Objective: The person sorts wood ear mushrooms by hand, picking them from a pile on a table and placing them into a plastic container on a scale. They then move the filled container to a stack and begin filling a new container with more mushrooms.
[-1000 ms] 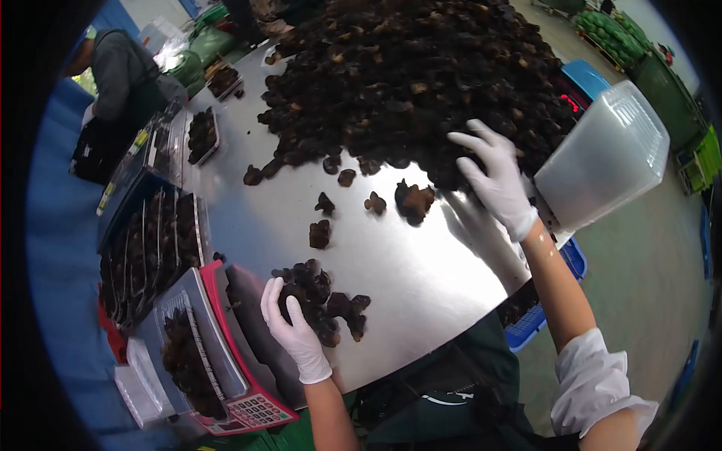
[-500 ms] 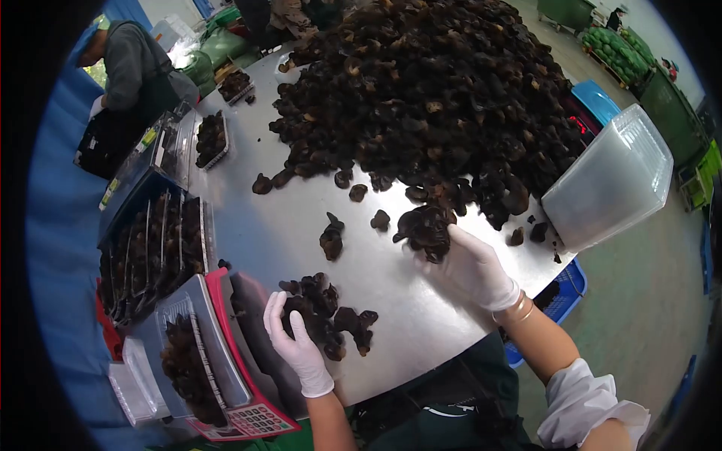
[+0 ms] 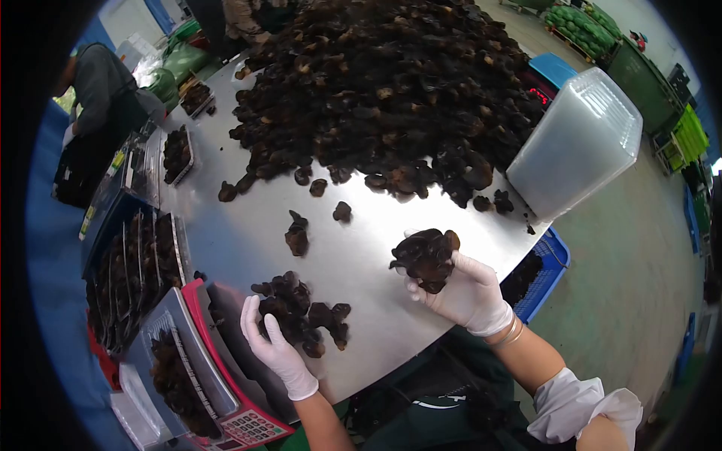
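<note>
Both hands wear white gloves. My right hand [image 3: 459,295] holds a dark, ruffled mushroom cluster [image 3: 426,259] above the metal table [image 3: 361,331], near its front edge. Curved beside a small group of dark mushrooms [image 3: 284,299] is my left hand [image 3: 272,346], fingers and thumb apart, the fingertips at the group's left edge; whether they touch is unclear. A single dark piece [image 3: 296,234] and a smaller one [image 3: 342,212] lie farther back. The large mushroom heap [image 3: 383,98] covers the back of the table.
At left stand a red-framed scale [image 3: 248,425] bearing a filled tray [image 3: 180,376] and a row of packed trays [image 3: 135,274]. Stacked clear containers [image 3: 575,143] stand at the right edge, a blue basket [image 3: 553,278] below. A person in grey [image 3: 105,90] is at back left.
My right hand has drawn back from the heap toward the front edge with the cluster, palm turned more upward. The view has shifted, and my left hand stays by the small group.
</note>
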### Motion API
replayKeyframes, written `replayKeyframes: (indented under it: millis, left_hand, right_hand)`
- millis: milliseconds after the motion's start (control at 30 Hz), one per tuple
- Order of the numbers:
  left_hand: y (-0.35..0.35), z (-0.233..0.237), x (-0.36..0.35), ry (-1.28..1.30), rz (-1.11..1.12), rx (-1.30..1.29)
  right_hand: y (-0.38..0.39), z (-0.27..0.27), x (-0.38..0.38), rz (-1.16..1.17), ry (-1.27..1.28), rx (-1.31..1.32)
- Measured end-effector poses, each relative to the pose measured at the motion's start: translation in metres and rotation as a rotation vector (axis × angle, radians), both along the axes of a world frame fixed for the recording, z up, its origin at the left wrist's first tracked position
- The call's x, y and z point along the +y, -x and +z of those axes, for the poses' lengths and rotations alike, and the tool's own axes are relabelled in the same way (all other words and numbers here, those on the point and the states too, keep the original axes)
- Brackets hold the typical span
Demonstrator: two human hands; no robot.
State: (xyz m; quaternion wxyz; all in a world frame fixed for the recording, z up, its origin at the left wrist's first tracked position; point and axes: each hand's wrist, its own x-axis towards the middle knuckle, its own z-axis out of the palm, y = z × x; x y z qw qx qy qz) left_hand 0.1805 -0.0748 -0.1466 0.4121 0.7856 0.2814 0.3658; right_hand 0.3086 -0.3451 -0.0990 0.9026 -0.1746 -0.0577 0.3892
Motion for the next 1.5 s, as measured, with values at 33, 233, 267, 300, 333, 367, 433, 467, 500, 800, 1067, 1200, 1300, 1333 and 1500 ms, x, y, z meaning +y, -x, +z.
replayKeyframes:
  millis: [33, 233, 267, 300, 333, 367, 433, 467, 500, 800, 1067, 1200, 1300, 1333, 1500]
  left_hand:
    - [0.000, -0.002, 0.001, -0.001, -0.013, -0.001]
    - [0.005, -0.004, 0.002, 0.053, 0.009, -0.026]
    - [0.005, -0.004, 0.002, 0.041, 0.007, -0.018]
    - [0.004, -0.004, 0.001, 0.040, 0.002, -0.024]
    - [0.003, -0.002, -0.001, -0.018, 0.016, 0.010]
    - [0.002, 0.001, -0.002, -0.078, 0.032, 0.045]
    - [-0.005, 0.012, -0.010, -0.119, 0.026, 0.030]
    - [-0.011, 0.027, -0.017, -0.234, 0.008, 0.075]
    - [-0.019, 0.042, -0.025, -0.347, -0.005, 0.121]
    - [-0.144, 0.037, -0.039, -0.532, -0.302, 0.537]
    - [-0.108, 0.042, -0.043, -0.519, -0.352, 0.538]
    - [-0.085, 0.038, -0.042, -0.578, -0.300, 0.566]
    - [-0.069, 0.045, -0.039, -0.583, -0.225, 0.506]
    - [-0.062, 0.046, -0.033, -0.518, -0.221, 0.465]
    - [-0.031, 0.046, -0.001, -0.414, -0.040, 0.235]
  right_hand:
    - [0.006, 0.008, -0.006, -0.113, 0.109, 0.033]
    - [0.028, -0.014, -0.102, -0.733, -0.291, 0.327]
    - [0.036, -0.015, -0.106, -0.792, -0.126, 0.269]
    - [0.044, -0.012, -0.107, -0.848, 0.041, 0.214]
    - [0.044, -0.026, -0.116, -0.813, 0.230, -0.002]
    - [0.041, -0.040, -0.125, -0.767, 0.416, -0.216]
    - [0.022, -0.004, -0.108, -0.691, 1.076, -0.494]
    - [0.002, 0.014, -0.098, -0.597, 1.258, -0.713]
    - [-0.024, 0.005, -0.091, -0.678, 1.220, -0.946]
    - [-0.105, -0.027, 0.024, -0.698, 1.806, -1.489]
    - [-0.066, -0.027, -0.012, -0.552, 1.732, -1.444]
    - [-0.039, -0.030, 0.012, -0.322, 1.601, -1.567]
    - [-0.006, -0.033, 0.039, -0.209, 1.280, -1.777]
    - [-0.001, -0.030, 0.046, -0.158, 1.171, -1.847]
    - [-0.073, -0.010, 0.054, -0.394, 1.164, -1.554]
